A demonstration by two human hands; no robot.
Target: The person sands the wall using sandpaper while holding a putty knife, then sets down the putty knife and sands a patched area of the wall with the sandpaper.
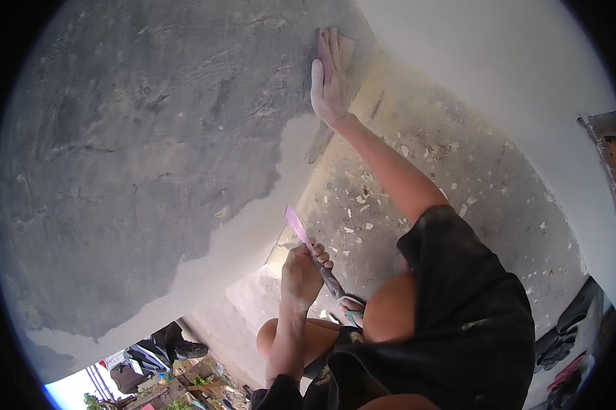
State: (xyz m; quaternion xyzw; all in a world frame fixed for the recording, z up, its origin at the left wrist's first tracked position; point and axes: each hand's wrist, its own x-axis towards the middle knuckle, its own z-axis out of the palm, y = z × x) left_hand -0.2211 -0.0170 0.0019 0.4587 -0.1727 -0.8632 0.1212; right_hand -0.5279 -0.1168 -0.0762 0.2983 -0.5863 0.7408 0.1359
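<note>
My right hand [330,92], dusted white, lies flat with its fingers stretched over a piece of sandpaper [347,49]. It presses the sheet to the grey wall [151,137] near the wall's lower corner. Closer to me, my left hand [302,275] is closed around the dark handle of a knife [296,224]. The knife's pale pinkish blade points up and away, by the line where wall and floor meet. Part of the handle is hidden by my fingers.
Pale chips are scattered over the dusty floor [458,164]. A white wall [506,61] rises at the right. My sandalled foot [354,311] is beneath me. Dark cloth items [567,335] lie lower right; bags and shoes [161,352] stand lower left near plants outside.
</note>
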